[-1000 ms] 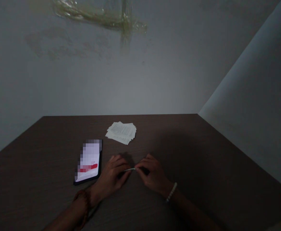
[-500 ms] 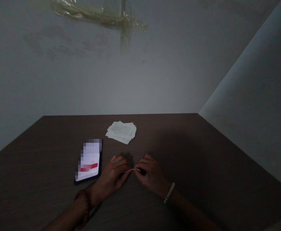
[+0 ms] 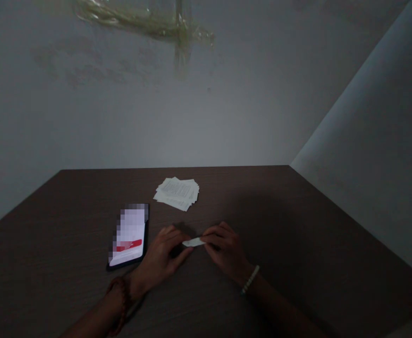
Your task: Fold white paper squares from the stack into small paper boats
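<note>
A small strip of white paper (image 3: 193, 242) is stretched between my two hands, just above or on the tabletop. My left hand (image 3: 165, 251), with a brown beaded bracelet on its wrist, has its fingers at the strip's left end and its thumb just below it. The right end is pinched by my right hand (image 3: 225, 249), which wears a pale beaded bracelet. Beyond them lies a loose, overlapping pile of printed paper slips (image 3: 177, 193). Left of my left hand is a phone (image 3: 130, 234) with its screen lit and partly pixelated.
The dark brown wooden table (image 3: 68, 206) reaches back to a grey wall (image 3: 244, 117). Another wall (image 3: 378, 164) runs along its right side. Yellowish clear tape (image 3: 177, 33) is stuck to the back wall high up.
The paper strip, seen almost edge-on and bent before, now shows its flat white face. My hands have moved slightly apart, and my left thumb has shifted away from the fingers.
</note>
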The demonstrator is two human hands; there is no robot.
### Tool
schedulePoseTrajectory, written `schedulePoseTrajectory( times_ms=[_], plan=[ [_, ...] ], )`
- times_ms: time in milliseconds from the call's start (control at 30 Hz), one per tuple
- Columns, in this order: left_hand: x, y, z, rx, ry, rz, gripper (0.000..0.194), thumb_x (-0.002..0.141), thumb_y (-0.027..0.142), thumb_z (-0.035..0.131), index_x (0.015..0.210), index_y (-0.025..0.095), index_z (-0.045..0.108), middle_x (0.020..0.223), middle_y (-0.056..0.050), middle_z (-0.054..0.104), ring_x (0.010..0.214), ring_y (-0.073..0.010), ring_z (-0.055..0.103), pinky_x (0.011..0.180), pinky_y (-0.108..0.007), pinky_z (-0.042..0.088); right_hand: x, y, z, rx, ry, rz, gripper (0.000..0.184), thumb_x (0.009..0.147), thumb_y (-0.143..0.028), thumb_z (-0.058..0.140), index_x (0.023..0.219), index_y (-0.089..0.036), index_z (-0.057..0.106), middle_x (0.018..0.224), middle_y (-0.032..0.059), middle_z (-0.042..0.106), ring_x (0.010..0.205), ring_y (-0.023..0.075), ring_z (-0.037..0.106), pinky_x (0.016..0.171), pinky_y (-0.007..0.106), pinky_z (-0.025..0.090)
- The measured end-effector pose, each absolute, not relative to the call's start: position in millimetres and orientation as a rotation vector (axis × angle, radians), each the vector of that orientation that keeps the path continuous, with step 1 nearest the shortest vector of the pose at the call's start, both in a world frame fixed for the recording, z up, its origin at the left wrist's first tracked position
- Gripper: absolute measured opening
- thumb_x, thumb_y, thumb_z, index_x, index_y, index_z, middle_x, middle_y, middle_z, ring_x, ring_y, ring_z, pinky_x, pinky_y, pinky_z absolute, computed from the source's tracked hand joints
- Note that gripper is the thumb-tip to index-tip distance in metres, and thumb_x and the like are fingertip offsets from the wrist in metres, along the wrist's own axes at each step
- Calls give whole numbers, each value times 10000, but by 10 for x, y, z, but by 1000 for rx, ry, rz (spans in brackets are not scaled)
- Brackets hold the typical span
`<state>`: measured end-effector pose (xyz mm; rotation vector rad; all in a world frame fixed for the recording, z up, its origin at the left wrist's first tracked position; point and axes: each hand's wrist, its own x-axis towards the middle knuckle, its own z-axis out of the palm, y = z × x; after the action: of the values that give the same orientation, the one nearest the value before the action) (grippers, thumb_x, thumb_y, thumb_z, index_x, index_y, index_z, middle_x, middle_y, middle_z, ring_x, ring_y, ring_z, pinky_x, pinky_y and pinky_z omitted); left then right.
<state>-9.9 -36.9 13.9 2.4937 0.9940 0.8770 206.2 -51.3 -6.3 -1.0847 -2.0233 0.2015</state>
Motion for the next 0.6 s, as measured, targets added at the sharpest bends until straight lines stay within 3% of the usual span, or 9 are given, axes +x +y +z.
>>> schedulePoseTrajectory(
  times_ms=[200,600],
  plan=[
    [-116,-340,62,2514,996,916,151,887,290,587,1002,209,640,918,-55,660,855,-215,581,782,-385,462,2062,-517,-26,-1084,-2022,345,272,751,-213,744,1008,-230,657,978,38,694,864,188,619,824,350,462],
    [-124,-330,-22,2656,970,883,106,876,160,534,930,192,619,884,-46,652,838,-214,570,735,-358,430,2073,-502,-44,-1103,-2089,364,116,798,-100,666,771,-211,649,814,-1,683,767,157,576,743,303,440]
  ],
)
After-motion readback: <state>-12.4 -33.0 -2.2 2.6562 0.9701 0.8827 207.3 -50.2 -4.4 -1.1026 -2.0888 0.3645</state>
